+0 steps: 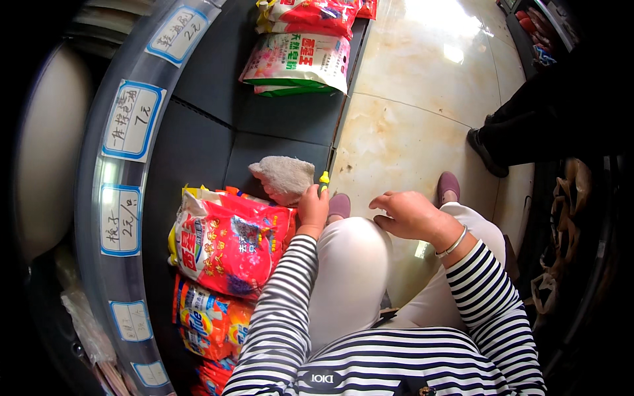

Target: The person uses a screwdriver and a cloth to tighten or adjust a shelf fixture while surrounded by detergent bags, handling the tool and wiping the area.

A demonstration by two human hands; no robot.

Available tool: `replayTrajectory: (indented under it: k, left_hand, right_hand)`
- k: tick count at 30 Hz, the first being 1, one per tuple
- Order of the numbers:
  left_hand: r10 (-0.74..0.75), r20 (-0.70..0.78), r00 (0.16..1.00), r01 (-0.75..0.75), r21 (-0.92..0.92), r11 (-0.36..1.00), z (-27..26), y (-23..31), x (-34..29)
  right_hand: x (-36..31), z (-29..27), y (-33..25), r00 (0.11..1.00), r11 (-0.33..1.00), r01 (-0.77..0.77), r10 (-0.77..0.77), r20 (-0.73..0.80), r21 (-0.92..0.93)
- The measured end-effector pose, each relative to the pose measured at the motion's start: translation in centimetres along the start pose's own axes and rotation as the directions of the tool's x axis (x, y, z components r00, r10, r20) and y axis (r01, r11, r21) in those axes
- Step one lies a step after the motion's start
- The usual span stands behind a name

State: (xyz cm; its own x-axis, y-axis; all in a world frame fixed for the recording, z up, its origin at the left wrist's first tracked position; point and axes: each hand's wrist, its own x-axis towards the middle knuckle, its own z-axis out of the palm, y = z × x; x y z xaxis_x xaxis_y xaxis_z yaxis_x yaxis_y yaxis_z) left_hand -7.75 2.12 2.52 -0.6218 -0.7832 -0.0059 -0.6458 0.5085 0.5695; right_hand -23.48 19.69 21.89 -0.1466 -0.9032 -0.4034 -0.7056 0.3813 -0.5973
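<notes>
Right hand: the right hand (411,214) rests on the person's knee in white trousers. Its fingers are loose and curled a little. It holds nothing. A thin silver bangle (453,243) sits on the wrist.

Left hand: the left hand (313,206) is closed round a small thing with a yellow tip (323,177). Only the yellow tip and a bit of green under it poke out above the fingers. I cannot tell what the thing is.

Rag: the rag (285,177) is grey and fluffy, crumpled into a soft lump. It lies on the dark shelf (198,132), touching the top of the left hand. It is just left of the yellow tip.

Near bags: a big red bag (228,241) with yellow and white print lies flat on the shelf, just left of the left hand. Below it, nearer the person, lies an orange bag (208,323) with blue print. Both bags are sealed, so what is inside cannot be seen.

Shelf edge: a clear strip (99,218) runs along the shelf front, left of the red bag. It holds white price cards with blue rims.

Far bags: a white, pink and green bag (297,63) lies well past the rag, further along the shelf. A red bag (310,14) lies behind it.

Floor: shiny cream floor tiles (422,72) lie to the right of the shelf.

Other person: a dark shoe (485,152) stands on the tiles, well past the right hand.
</notes>
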Motion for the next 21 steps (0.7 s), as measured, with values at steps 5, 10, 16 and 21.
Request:
replayTrajectory:
  k: [5,10,16,21]
  left_hand:
    - [0.045,-0.08,0.996,-0.053,-0.099,0.994,-2.2,1.7,-0.3]
    - [0.038,0.041,0.998,-0.021,-0.352,0.936,-4.9,5.4,0.9]
    - [0.225,-0.099,0.969,-0.243,-0.249,0.938,-5.9,7.6,3.2]
    - [0.194,0.016,0.981,-0.152,-0.558,0.816,-10.2,16.7,1.3]
  right_hand:
    - [-0.2,-0.3,0.1,1.0,1.0,0.0,0.0,0.0,-0.031]
    - [-0.3,-0.2,0.6,0.995,1.0,0.011,-0.01,-0.103,0.007]
    - [0.3,-0.7,0.7,0.892,0.978,-0.022,0.113,-0.439,0.207]
    - [0.1,-3.3,2.9,0.697,0.467,0.348,0.451,-0.558,0.813]
